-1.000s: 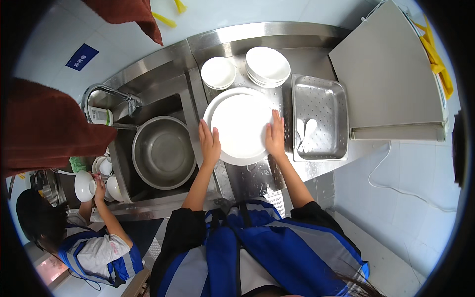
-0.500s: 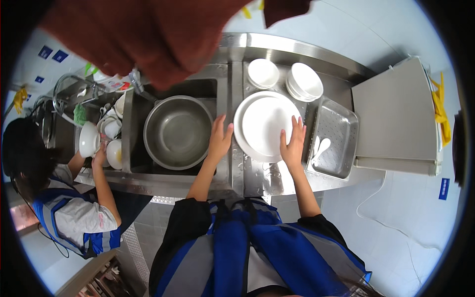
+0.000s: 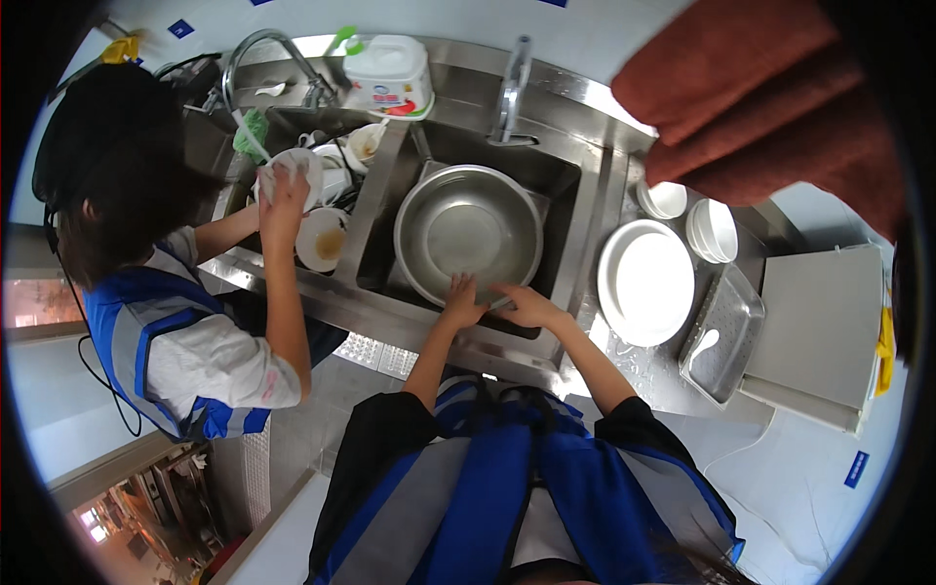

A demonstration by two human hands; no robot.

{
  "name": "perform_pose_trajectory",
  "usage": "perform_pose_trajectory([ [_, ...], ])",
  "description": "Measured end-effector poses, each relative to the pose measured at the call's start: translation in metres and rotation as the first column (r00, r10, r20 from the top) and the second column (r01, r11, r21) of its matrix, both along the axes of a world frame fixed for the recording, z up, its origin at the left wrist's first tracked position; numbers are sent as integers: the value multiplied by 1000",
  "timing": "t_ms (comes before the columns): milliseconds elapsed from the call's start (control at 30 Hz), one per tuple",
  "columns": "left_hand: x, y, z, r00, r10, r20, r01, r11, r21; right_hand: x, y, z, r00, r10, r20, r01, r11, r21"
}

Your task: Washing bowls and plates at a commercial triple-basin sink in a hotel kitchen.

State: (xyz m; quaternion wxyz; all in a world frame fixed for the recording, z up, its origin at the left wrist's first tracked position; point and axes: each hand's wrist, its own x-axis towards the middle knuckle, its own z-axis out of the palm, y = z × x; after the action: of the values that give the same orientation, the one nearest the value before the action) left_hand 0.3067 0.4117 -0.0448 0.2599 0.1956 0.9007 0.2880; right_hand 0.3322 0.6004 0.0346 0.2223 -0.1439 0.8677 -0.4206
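A round steel basin (image 3: pixel 421 237) sits in the sink in front of me. My left hand (image 3: pixel 463 303) is at its near rim, fingers stretched out over the edge. Just to the right, my right hand (image 3: pixel 528 306) also reaches to the near rim, with its fingers extended leftward. Both hands look open, and I see nothing held in them. Whether the fingertips touch the basin cannot be made out. On the steel counter to the right, white plates (image 3: pixel 648 286) lie stacked, with white bowls (image 3: pixel 715 232) behind them.
At the left, a co-worker (image 3: pixel 195 322) holds a white bowl over another sink of used dishes. A faucet (image 3: pixel 511 93) and a white tub (image 3: pixel 387 73) stand behind the sinks. A perforated tray (image 3: pixel 733 322) holds a white spoon. Brown cloth (image 3: pixel 760 97) hangs at the upper right.
My hands have left the sides of the plate stack and moved left to the basin's near rim. The view has turned left. The co-worker's hands have moved on the bowl.
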Motion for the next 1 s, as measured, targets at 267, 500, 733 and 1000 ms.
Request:
perform_pose_trajectory([
  [267, -14, -42, 16, 952, 304, -42, -291, 938, 189, -5, -16, -7, 967, -223, 126, 216, 974, 61],
  [500, -33, -37, -14, 954, 204, 220, -245, 954, 176, -12, -38, -41, 728, -677, 112, 666, 736, 120],
  [733, -42, -52, -27, 834, 319, 450, -445, 871, 207, 2, -33, -67, 765, -611, 203, 572, 789, 223],
  [1000, -46, -74, -18, 816, 388, 429, -559, 719, 412, -7, -30, -72, 640, -736, 221, 740, 668, 79],
])
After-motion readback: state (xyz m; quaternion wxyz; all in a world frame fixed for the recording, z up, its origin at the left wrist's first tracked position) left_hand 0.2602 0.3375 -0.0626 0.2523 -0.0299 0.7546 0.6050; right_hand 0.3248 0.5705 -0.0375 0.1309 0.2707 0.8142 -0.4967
